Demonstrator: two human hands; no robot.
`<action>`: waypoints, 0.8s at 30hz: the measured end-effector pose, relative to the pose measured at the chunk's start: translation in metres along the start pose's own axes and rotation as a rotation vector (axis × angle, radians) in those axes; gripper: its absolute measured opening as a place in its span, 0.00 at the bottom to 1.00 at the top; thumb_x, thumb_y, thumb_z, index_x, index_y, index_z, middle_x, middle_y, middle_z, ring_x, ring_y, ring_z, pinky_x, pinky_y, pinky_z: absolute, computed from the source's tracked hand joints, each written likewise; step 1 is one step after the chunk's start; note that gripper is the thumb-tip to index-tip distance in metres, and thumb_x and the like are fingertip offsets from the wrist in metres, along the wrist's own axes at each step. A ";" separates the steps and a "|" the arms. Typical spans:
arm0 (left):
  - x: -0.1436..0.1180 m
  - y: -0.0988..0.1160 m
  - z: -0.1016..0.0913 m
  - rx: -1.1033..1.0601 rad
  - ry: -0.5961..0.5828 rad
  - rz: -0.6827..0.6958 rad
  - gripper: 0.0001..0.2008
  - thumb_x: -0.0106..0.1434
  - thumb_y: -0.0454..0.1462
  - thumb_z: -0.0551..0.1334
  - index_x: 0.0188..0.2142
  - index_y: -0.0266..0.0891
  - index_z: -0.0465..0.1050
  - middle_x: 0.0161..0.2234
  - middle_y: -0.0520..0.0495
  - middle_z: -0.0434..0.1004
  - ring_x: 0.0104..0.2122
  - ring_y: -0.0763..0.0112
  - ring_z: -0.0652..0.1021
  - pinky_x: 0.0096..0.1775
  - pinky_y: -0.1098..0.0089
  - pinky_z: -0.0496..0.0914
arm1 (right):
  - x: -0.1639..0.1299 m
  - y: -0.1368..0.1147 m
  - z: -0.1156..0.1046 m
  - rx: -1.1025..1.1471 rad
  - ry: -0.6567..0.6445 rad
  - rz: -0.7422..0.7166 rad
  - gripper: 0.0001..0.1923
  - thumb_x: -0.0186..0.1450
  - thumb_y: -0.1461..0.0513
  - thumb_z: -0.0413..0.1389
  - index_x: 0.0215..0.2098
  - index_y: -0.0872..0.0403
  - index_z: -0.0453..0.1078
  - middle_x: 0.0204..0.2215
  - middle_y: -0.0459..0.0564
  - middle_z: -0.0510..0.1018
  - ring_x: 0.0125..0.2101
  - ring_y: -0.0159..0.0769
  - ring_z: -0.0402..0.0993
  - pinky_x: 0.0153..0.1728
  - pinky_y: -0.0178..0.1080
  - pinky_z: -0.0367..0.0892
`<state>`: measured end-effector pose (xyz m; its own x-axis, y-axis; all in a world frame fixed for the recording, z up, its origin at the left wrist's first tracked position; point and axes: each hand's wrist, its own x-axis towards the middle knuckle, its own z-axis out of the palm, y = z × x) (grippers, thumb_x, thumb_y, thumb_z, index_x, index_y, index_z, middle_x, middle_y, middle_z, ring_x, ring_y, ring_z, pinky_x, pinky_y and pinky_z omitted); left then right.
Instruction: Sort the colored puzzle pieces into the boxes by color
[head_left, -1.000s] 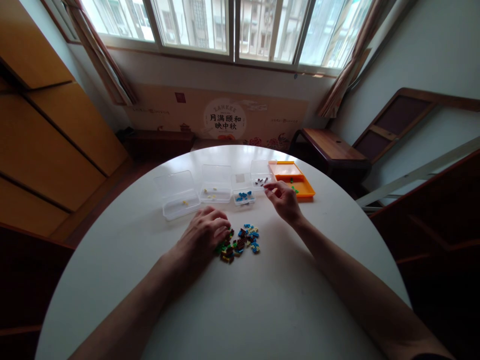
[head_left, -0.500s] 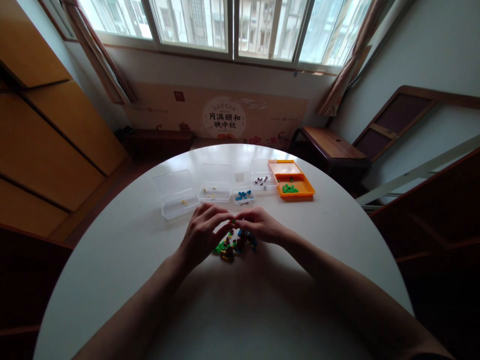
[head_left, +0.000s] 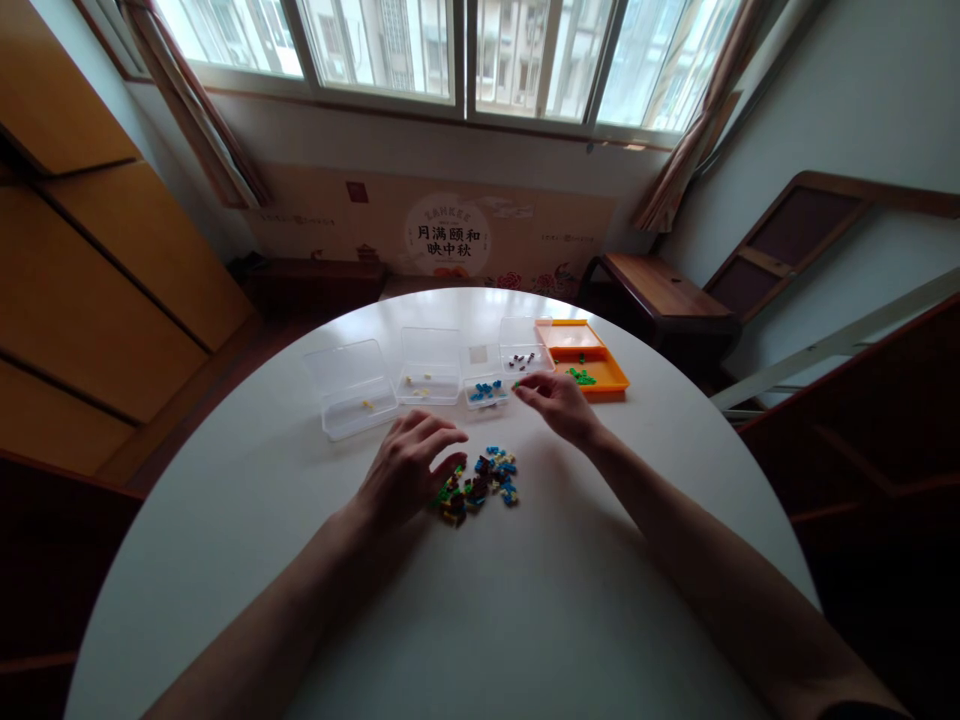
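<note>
A small green brick (head_left: 516, 385) is pinched between the fingertips of my right hand (head_left: 556, 405), which hovers just in front of the orange box (head_left: 611, 386). Green bricks (head_left: 580, 377) lie inside that box. My left hand (head_left: 411, 462) is held beside the mixed pile of small toy bricks (head_left: 480, 480), thumb and fingers apart, nothing visible between them. Brown, blue, green and yellow pieces make up the pile, and the left hand hides its edge. Blue bricks (head_left: 486, 390) fill a small clear box (head_left: 480, 404) left of my right hand.
Clear lidded boxes stand in a row: one at the left (head_left: 352, 418) and one beside it (head_left: 429, 396) hold a few yellow pieces. Another clear box (head_left: 525, 345) has several brown ones. All rest on a round white table (head_left: 247, 480). A wooden chair (head_left: 667, 285) stands beyond.
My right hand has left my left hand above the pile and moved right and away from me, carrying the green brick. My left hand has stayed nearly in place.
</note>
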<state>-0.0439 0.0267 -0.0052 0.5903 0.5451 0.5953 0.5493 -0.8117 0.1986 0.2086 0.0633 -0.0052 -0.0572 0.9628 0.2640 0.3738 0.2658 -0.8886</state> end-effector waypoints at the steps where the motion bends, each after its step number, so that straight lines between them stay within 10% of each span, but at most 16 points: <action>1: -0.001 -0.001 0.000 0.000 -0.015 0.002 0.06 0.63 0.35 0.62 0.40 0.40 0.73 0.37 0.47 0.78 0.40 0.64 0.73 0.43 0.61 0.67 | 0.004 0.007 -0.008 -0.044 0.091 0.024 0.15 0.57 0.54 0.58 0.33 0.58 0.76 0.26 0.49 0.77 0.22 0.29 0.64 0.25 0.34 0.62; 9: -0.007 -0.011 0.003 -0.057 -0.081 -0.054 0.14 0.59 0.25 0.57 0.40 0.40 0.74 0.39 0.47 0.78 0.41 0.63 0.72 0.45 0.60 0.67 | 0.019 0.051 -0.055 -0.251 0.496 0.212 0.15 0.56 0.56 0.58 0.36 0.57 0.77 0.30 0.52 0.80 0.29 0.37 0.75 0.34 0.39 0.69; 24: -0.006 -0.007 0.001 -0.109 -0.219 -0.085 0.08 0.61 0.30 0.59 0.36 0.43 0.75 0.40 0.49 0.77 0.42 0.65 0.71 0.47 0.61 0.65 | 0.010 0.032 -0.034 -0.412 0.364 -0.007 0.14 0.60 0.57 0.54 0.37 0.56 0.77 0.33 0.52 0.79 0.27 0.34 0.69 0.35 0.39 0.67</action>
<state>-0.0510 0.0296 -0.0112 0.6651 0.6351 0.3928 0.5425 -0.7724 0.3302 0.2519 0.0799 -0.0183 0.2359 0.8629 0.4469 0.7103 0.1607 -0.6853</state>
